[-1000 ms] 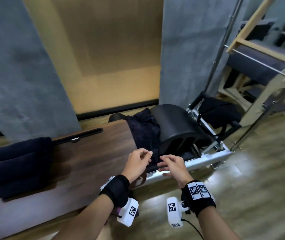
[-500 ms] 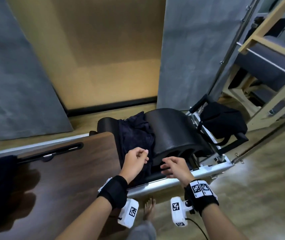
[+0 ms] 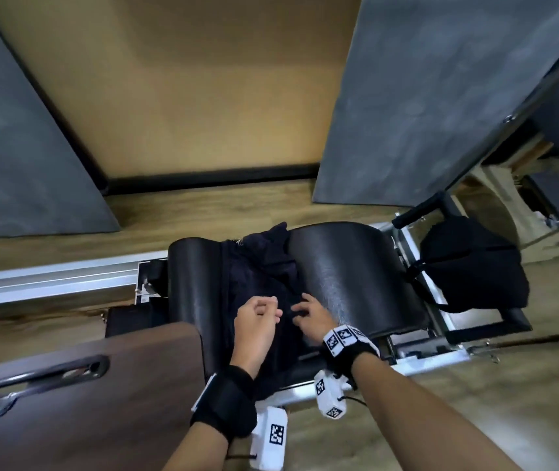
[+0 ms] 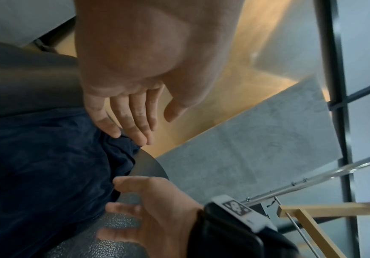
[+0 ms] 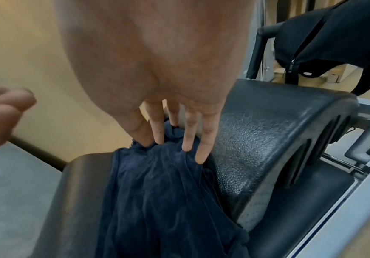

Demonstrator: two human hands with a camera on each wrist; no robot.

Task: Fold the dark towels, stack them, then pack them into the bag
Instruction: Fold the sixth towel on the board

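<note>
A crumpled dark navy towel (image 3: 264,277) lies in the gap between a black curved pad (image 3: 349,273) and a lower black pad (image 3: 193,283). My left hand (image 3: 264,309) hovers over the towel's middle, holding nothing. In the left wrist view its fingers (image 4: 135,125) point down fairly straight, the little fingertip just touching the towel (image 4: 47,165). My right hand (image 3: 305,309) is beside it, and its straight fingertips (image 5: 188,143) press into the towel's (image 5: 168,192) bunched folds next to the curved pad (image 5: 267,125). A black bag (image 3: 471,266) hangs on the frame at the right.
A dark wooden board (image 3: 84,385) with a handle slot sits at the near left. A metal rail (image 3: 50,277) runs off to the left behind it. Grey panels lean on the wall, and a wooden frame (image 3: 543,171) stands at the far right.
Both hands have moved forward from the towel's near edge onto its middle. The head view has swung right and down, so the folded stack at the left is out of sight.
</note>
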